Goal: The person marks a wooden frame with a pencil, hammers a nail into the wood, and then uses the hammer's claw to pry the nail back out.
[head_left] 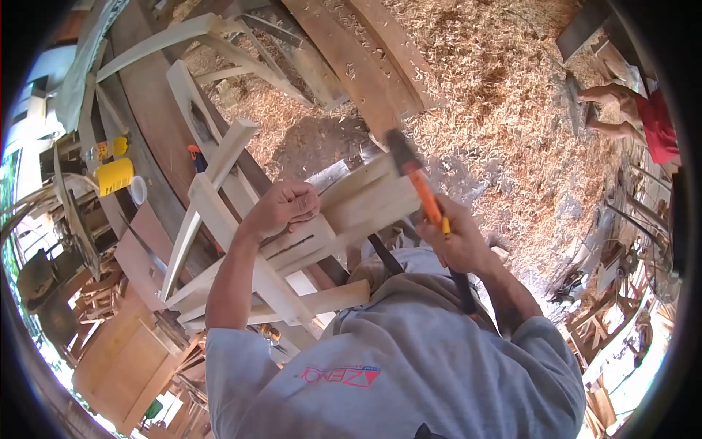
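Observation:
My right hand (455,238) is wrapped round the handle of a hammer (424,192) with an orange and black grip. Its dark head is raised over the right end of a pale wooden frame (373,197). Over the left part of that frame, my left hand (287,208) has its fingers curled together; what they hold, if anything, is too small to make out. Just below it, a long slot (300,245) is cut in a pale wooden piece. Crossed pale bars (219,212) join the frame on the left.
Wood shavings cover the floor (497,88). Long brown boards (351,66) lie ahead. A yellow container (115,176) and a white cup (138,190) are at the left. Another person's feet (614,110) and red clothing show at the far right. Wood scraps lie lower left.

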A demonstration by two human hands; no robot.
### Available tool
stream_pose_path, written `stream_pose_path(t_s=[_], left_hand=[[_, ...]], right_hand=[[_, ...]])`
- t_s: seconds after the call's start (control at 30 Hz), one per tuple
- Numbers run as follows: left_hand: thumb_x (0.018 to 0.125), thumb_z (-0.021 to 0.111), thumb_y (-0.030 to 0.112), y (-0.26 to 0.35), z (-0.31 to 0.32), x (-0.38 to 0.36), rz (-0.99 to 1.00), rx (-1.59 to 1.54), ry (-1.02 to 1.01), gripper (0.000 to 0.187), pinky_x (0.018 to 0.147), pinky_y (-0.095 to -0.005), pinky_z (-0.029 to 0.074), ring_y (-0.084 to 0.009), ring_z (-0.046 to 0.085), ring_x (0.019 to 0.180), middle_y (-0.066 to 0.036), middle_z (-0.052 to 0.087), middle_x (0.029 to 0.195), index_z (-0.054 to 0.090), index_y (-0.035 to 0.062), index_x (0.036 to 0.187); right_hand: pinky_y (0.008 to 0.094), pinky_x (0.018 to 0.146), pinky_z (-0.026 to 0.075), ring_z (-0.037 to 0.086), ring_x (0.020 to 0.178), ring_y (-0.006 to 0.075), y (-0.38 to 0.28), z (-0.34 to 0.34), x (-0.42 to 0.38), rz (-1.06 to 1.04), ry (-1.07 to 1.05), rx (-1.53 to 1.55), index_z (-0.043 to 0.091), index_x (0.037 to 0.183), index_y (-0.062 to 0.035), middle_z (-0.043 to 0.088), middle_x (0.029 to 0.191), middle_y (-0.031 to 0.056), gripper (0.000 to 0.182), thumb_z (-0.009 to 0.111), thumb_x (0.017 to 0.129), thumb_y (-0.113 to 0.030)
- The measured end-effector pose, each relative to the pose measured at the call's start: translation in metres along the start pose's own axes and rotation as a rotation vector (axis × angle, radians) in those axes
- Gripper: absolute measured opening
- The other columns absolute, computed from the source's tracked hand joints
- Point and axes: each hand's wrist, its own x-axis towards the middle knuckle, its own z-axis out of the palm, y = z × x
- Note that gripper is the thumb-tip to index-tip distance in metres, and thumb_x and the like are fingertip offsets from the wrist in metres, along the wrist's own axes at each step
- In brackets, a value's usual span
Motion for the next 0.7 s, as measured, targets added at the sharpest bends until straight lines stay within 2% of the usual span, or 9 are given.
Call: stream_pose_path(t_s=[0.03,0.07,0.13,0.23,0.27,0.33,0.4,0.63,0.7], left_hand=[[0.098,0.060,0.035,-0.003,-0.001,-0.002,-0.007,-0.011,-0.024,0.037,0.043,-0.0204,0.033,-0.0038,0.039,0.049,0.004,0.044,0.060,0.060,0.0020,0.081],[0.098,0.061,0.035,-0.004,-0.003,-0.003,-0.008,-0.023,-0.045,0.037,0.044,-0.0204,0.033,-0.0042,0.040,0.049,0.004,0.044,0.060,0.060,0.0019,0.081],[0.098,0.061,0.035,-0.006,-0.001,-0.003,-0.002,-0.027,-0.041,0.037,0.044,-0.0203,0.034,-0.0043,0.040,0.050,0.004,0.045,0.060,0.060,0.0016,0.081],[0.097,0.062,0.034,-0.007,-0.003,-0.002,0.006,-0.035,-0.039,0.037,0.044,-0.0205,0.035,-0.0045,0.041,0.050,0.003,0.046,0.060,0.061,0.0009,0.082],[0.097,0.062,0.034,-0.007,-0.002,-0.003,-0.004,-0.033,-0.050,0.037,0.044,-0.0206,0.036,-0.0047,0.042,0.050,0.003,0.048,0.061,0.061,0.0005,0.082],[0.097,0.063,0.034,-0.008,-0.005,-0.003,-0.011,-0.018,-0.042,0.037,0.044,-0.0209,0.037,-0.0049,0.042,0.050,0.002,0.049,0.061,0.061,0.0002,0.082],[0.097,0.063,0.033,-0.011,-0.004,-0.004,-0.030,0.002,-0.060,0.037,0.043,-0.0213,0.038,-0.0052,0.043,0.050,0.002,0.050,0.062,0.062,0.0000,0.081],[0.097,0.063,0.032,-0.016,0.002,-0.009,-0.033,-0.047,-0.005,0.037,0.044,-0.0221,0.039,-0.0059,0.043,0.048,0.001,0.049,0.060,0.062,-0.0009,0.080],[0.097,0.062,0.034,-0.012,0.002,-0.006,0.013,-0.065,-0.019,0.038,0.043,-0.0226,0.038,-0.0058,0.041,0.046,0.003,0.045,0.058,0.062,-0.0001,0.080]], right_hand=[[0.0257,0.037,0.035,0.045,0.044,0.0067,-0.003,0.002,0.001,-0.065,0.170,-0.005,0.053,0.094,-0.0089,0.050,0.065,-0.0031,0.005,0.056,0.090,-0.008],[0.0230,0.045,0.038,0.048,0.052,0.0070,-0.018,-0.014,0.001,0.147,0.211,0.203,0.055,0.098,-0.0085,0.051,0.066,-0.0013,0.008,0.054,0.090,-0.008],[0.0214,0.036,0.033,0.043,0.042,0.0056,-0.021,-0.043,0.004,0.193,0.472,0.439,0.053,0.094,-0.0077,0.045,0.057,-0.0026,0.004,0.051,0.090,-0.006],[0.0228,0.032,0.030,0.037,0.037,0.0063,-0.032,-0.059,0.018,0.063,0.763,0.385,0.049,0.088,-0.0052,0.042,0.054,-0.0042,0.003,0.047,0.090,-0.006],[0.0263,0.037,0.033,0.039,0.041,0.0087,-0.027,-0.045,0.016,0.042,0.770,0.392,0.049,0.086,-0.0044,0.043,0.057,-0.0021,0.003,0.047,0.088,-0.004],[0.0301,0.043,0.037,0.042,0.047,0.0116,0.012,-0.015,0.001,-0.033,0.343,-0.125,0.050,0.087,-0.0037,0.046,0.061,0.0000,0.001,0.049,0.087,-0.004],[0.0329,0.048,0.040,0.045,0.052,0.0140,-0.029,0.007,-0.007,0.165,-0.010,0.182,0.051,0.089,-0.0041,0.048,0.063,0.0011,0.004,0.051,0.086,-0.004],[0.0234,0.036,0.034,0.046,0.041,0.0066,-0.038,-0.056,0.000,0.072,0.758,0.387,0.051,0.088,-0.0075,0.046,0.057,-0.0024,0.004,0.051,0.091,-0.009],[0.0243,0.037,0.034,0.049,0.043,0.0090,0.021,-0.032,-0.007,0.094,0.593,0.389,0.053,0.090,-0.0052,0.052,0.063,0.0009,0.006,0.052,0.093,-0.011]])
